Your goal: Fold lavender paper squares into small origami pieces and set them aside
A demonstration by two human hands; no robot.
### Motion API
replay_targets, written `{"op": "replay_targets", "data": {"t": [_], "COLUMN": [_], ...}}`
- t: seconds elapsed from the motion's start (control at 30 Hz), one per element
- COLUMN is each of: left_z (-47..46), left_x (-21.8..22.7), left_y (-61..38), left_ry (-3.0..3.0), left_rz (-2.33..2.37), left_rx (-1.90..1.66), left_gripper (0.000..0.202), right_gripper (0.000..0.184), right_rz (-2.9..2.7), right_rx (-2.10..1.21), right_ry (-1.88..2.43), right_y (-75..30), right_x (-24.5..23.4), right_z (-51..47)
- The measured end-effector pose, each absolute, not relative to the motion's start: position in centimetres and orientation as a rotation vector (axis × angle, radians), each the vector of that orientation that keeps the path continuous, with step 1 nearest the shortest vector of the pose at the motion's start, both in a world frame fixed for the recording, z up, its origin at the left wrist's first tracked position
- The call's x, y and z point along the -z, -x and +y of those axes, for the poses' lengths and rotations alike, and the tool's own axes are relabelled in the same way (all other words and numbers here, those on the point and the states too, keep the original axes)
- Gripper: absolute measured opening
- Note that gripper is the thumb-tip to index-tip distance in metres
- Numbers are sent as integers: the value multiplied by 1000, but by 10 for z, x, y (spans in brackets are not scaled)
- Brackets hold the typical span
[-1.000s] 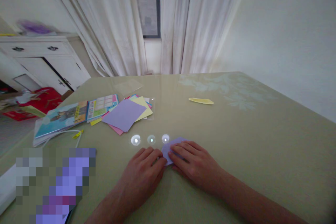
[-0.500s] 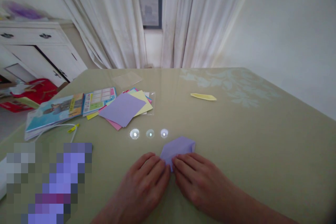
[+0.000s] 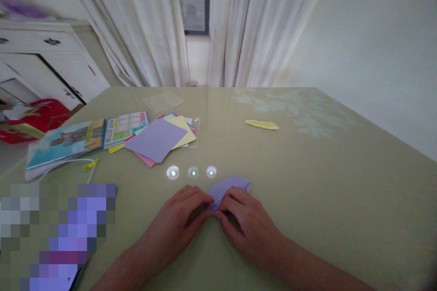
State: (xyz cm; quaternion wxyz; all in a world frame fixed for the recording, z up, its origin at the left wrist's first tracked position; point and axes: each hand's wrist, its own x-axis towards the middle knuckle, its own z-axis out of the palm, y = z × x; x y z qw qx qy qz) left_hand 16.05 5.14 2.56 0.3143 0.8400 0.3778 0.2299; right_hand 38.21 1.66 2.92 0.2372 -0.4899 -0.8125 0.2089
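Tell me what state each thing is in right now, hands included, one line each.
Purple paper: folded, in both hands
Left hand: pinching the paper's near end
Right hand: pinching it beside the left
Yellow paper: folded narrow, lying apart
Loose sheets: fanned in an overlapping pile
White cable: curved in a loop
Curtains: parted, window showing between
Cabinet drawer: looks shut

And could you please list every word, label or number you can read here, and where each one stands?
None can be read.
Blue booklet: marks on yellow strip, too blurred.
Multicoloured sheet beside it: print too small.
Folded purple paper: no writing visible.
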Motion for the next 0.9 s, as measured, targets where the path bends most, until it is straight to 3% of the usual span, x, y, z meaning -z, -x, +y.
{"op": "replay_targets", "data": {"t": [0.37, 0.7, 0.9], "left_z": [55, 51, 49], "left_x": [-28, -26, -24], "left_y": [-160, -164, -167], "left_ry": [-2259, -2309, -2239], "left_rz": [1024, 1097, 1151], "left_rx": [-578, -596, -592], "left_gripper": [19, 23, 21], "right_gripper": [16, 18, 11], "right_rz": [-2033, -2100, -2366], "right_rx": [-787, -602, -283], "right_ry": [1423, 1412, 1296], "right_y": [-381, -380, -385], "right_x": [-32, -28, -25], "right_z": [26, 23, 15]}}
